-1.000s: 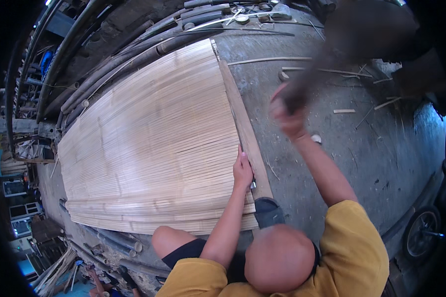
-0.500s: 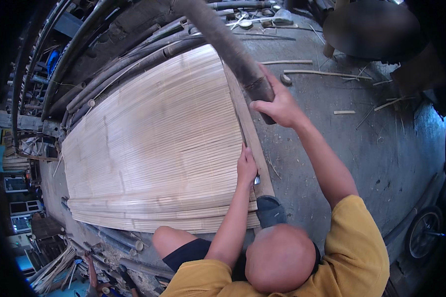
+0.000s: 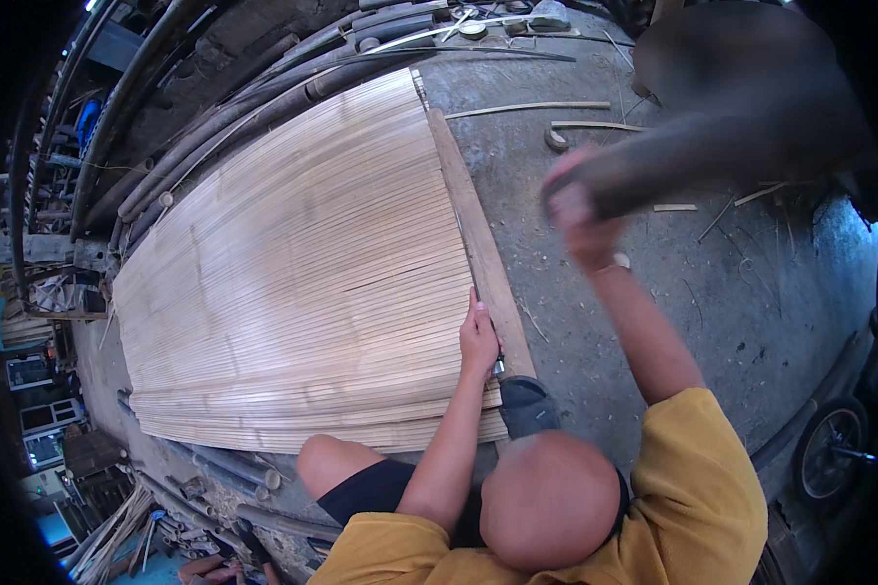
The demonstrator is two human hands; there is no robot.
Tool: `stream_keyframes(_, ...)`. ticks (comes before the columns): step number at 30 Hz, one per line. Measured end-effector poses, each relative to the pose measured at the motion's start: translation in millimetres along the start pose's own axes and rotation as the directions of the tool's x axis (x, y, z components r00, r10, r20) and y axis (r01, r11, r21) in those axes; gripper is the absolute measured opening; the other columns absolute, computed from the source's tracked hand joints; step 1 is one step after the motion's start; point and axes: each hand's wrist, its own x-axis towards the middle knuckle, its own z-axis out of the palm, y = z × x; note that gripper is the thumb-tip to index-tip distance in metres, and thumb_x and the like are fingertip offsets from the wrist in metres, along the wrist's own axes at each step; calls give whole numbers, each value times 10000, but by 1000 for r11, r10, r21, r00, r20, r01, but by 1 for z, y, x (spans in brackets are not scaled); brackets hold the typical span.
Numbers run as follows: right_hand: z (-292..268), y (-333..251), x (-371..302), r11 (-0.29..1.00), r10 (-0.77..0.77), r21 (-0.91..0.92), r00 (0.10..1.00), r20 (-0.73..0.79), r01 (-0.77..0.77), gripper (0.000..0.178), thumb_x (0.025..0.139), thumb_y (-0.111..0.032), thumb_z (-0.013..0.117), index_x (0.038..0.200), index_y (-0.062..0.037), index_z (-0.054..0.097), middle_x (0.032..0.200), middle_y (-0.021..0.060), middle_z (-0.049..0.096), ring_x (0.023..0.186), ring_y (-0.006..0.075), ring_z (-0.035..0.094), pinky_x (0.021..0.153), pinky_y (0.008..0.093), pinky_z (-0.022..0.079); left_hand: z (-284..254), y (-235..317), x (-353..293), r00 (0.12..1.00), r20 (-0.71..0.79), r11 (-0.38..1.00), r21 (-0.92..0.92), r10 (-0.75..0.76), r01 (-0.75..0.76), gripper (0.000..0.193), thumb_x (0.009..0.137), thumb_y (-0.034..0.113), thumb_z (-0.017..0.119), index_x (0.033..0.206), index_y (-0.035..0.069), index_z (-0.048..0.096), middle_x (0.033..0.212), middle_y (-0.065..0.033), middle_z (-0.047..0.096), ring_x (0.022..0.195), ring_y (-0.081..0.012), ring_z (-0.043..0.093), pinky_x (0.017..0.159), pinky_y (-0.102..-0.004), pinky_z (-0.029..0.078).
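A wide mat of pale bamboo slats lies on the floor before me, its slats running crosswise. My left hand is closed at the mat's right edge around the handle of a long knife. The thin dark knife blade reaches forward between the slat ends and a wooden plank. My right hand, smeared by motion, grips one end of a thick dark bamboo pole. That pole is raised over the floor to the right, also blurred, and its far end fades into the dark.
Dark bamboo poles lie beyond the mat, and more poles lie along its near side. A roll of tape and loose strips are on the concrete. A wheel stands at right; another person's arm shows lower left.
My right hand has swung the bamboo pole from above the mat's far right corner out to the right. The left hand with the knife has stayed nearly in place.
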Motion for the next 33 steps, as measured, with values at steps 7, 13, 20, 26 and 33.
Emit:
stream_keyframes(7, 40, 37, -51, 631, 718, -742, 532, 448, -227, 947, 748, -286, 717, 1601, -307, 306, 1409, 237, 582, 1173, 466, 626, 1021, 489, 514, -14, -23, 0, 1000, -5, 1000, 23, -17, 17, 527, 1106, 396, 400, 1605, 241, 335, 715, -10, 486, 489, -110, 485, 421, -293, 461)
stream_keyframes(13, 28, -11, 16, 849, 474, -420, 813, 338, -321, 990, 716, -204, 729, 1613, -250, 313, 1574, 180, 447, 1367, 301, 519, 1136, 407, 415, 8, 35, -4, 996, 34, 995, -58, -77, 79, 545, 1108, 341, 412, 1605, 138, 320, 610, 7, 455, 477, -109, 490, 448, -296, 452)
stream_keyframes(20, 2, -127, 97, 991, 10, -133, 988, 156, 11, 678, 793, -175, 759, 1399, 0, 509, 1254, 176, 654, 1113, 261, 669, 967, 369, 536, -9, 12, -23, 997, 8, 997, -18, -76, 76, 565, 1106, 371, 424, 1621, 186, 283, 654, 0, 464, 488, -92, 488, 439, -279, 452)
stream_keyframes(26, -12, -91, 77, 932, -353, 46, 931, -94, 359, 603, 817, -195, 730, 1349, -53, 485, 1176, 182, 668, 1063, 280, 669, 930, 392, 544, -5, 2, -22, 997, -18, 997, -21, -77, 76, 548, 1108, 374, 413, 1618, 216, 295, 677, 2, 476, 473, -88, 472, 424, -274, 447)
stream_keyframes(33, 1, 70, -70, 607, 717, -722, 622, 315, -333, 971, 724, -285, 717, 1599, -321, 297, 1296, 269, 639, 1153, 498, 620, 1034, 508, 497, -1, -8, -15, 997, -8, 996, -51, -75, 75, 526, 1112, 367, 395, 1610, 215, 325, 630, 15, 458, 442, -97, 440, 419, -284, 428)
